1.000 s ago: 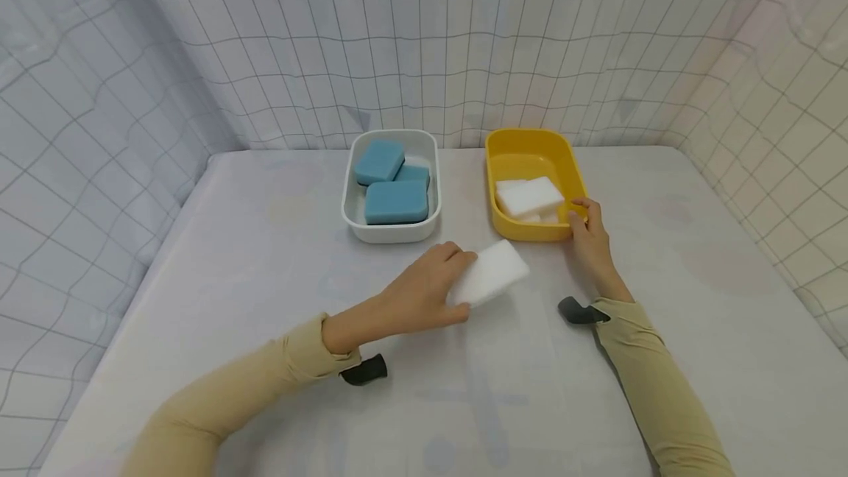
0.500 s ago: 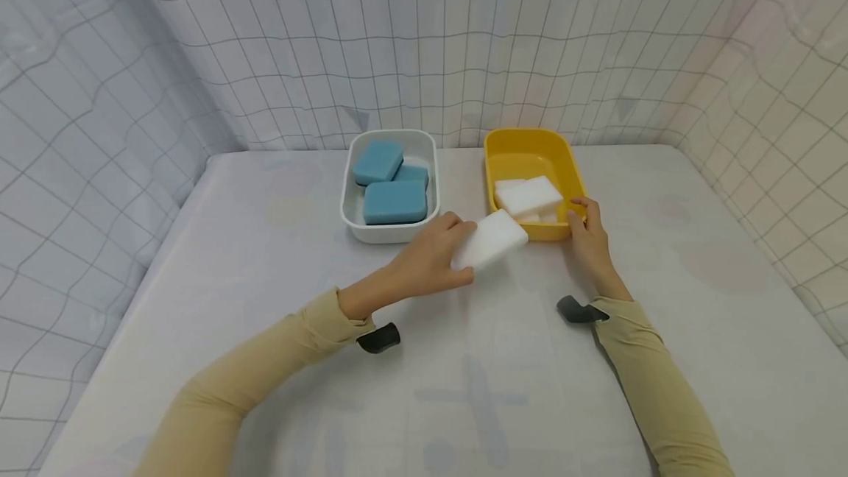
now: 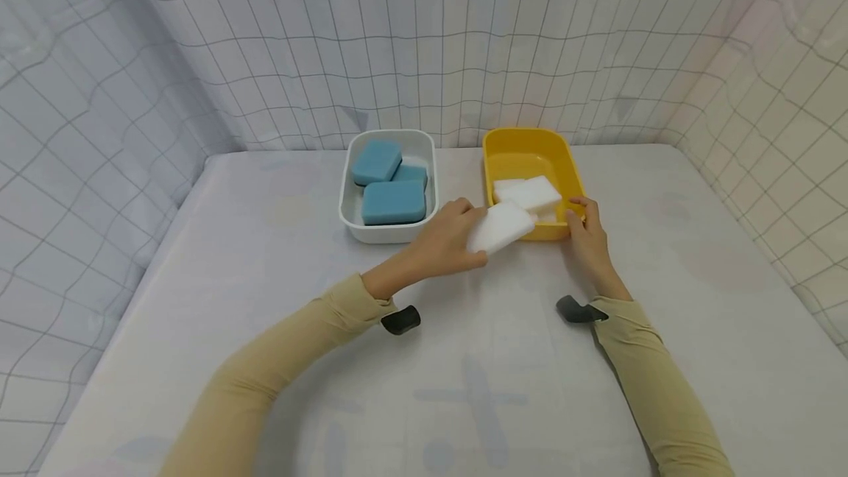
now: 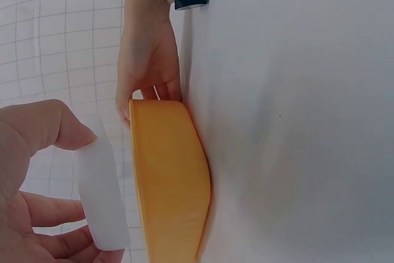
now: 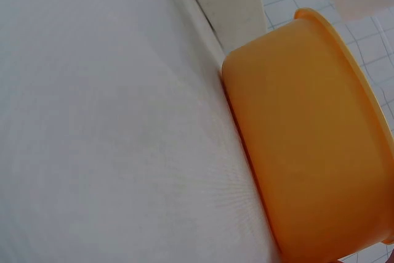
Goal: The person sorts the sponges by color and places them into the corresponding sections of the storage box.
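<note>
My left hand (image 3: 440, 247) pinches a white sponge block (image 3: 501, 227) between thumb and fingers. It holds the block tilted above the near left rim of a yellow tub (image 3: 526, 164), which it partly overlaps in the head view. In the left wrist view the block (image 4: 101, 195) shows edge-on beside the tub's outer wall (image 4: 169, 177). My right hand (image 3: 591, 241) grips the tub at its near right corner, fingers curled at the rim. Several white sponges (image 3: 535, 193) lie in the tub's near half. The right wrist view is mostly filled by the tub (image 5: 308, 133).
A white tub (image 3: 391, 234) stands left of the yellow one, with blue sponges (image 3: 394, 202) in it. Both rest on a table (image 3: 265, 241) under a white cloth, near its back edge. Grid-patterned curtains (image 3: 424, 43) rise behind and at both sides.
My left hand has carried the white sponge block forward and slightly right, from the table in front of the tubs to the yellow tub's near rim. My right hand has stayed at its corner.
</note>
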The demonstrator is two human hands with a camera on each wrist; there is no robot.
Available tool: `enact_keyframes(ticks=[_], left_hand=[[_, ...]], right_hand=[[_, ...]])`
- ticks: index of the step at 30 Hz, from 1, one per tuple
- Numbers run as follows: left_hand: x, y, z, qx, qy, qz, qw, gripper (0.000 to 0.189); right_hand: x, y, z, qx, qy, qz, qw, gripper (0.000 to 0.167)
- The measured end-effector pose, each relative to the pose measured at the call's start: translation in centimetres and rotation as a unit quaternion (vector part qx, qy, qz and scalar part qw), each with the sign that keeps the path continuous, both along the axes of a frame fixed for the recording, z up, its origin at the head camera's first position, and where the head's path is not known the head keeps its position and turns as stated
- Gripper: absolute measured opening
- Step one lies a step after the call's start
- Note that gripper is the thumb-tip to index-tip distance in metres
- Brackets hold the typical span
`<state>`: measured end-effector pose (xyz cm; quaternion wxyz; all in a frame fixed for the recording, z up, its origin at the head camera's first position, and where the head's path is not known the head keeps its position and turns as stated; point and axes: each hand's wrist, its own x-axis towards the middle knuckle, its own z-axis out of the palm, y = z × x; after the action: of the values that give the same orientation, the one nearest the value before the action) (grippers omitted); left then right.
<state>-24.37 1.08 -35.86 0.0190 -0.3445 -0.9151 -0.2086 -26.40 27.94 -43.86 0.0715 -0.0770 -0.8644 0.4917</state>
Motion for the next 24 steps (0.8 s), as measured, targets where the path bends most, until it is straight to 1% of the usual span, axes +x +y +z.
enact_keyframes(ticks=[4,10,13,18,24], left_hand=[[-0.8,1.0,0.1,-0.008,-0.013,0.001,0.9999,0.061],[-1.7,2.4,0.2,-0.011,-0.051,0.002,0.9987,0.064],[-2.1,3.1,0.2,-0.017,-0.061,0.0,0.998,0.065],[-2.8,4.0,0.0,-0.03,-0.046,0.001,0.9985,0.063],[-3.6,5.1,-0.2,-0.059,-0.021,0.017,0.9979,0.058]], right_hand=[[0.0,0.0,0.0,-0.001,-0.001,0.001,1.0,0.042],[0.0,0.1,0.1,-0.001,-0.001,0.004,1.0,0.043],[0.0,0.1,0.1,0.001,-0.002,0.003,1.0,0.043],[0.0,0.1,0.0,0.001,-0.001,0.002,1.0,0.042],[-0.1,0.2,0.0,0.0,-0.003,0.002,1.0,0.042]])
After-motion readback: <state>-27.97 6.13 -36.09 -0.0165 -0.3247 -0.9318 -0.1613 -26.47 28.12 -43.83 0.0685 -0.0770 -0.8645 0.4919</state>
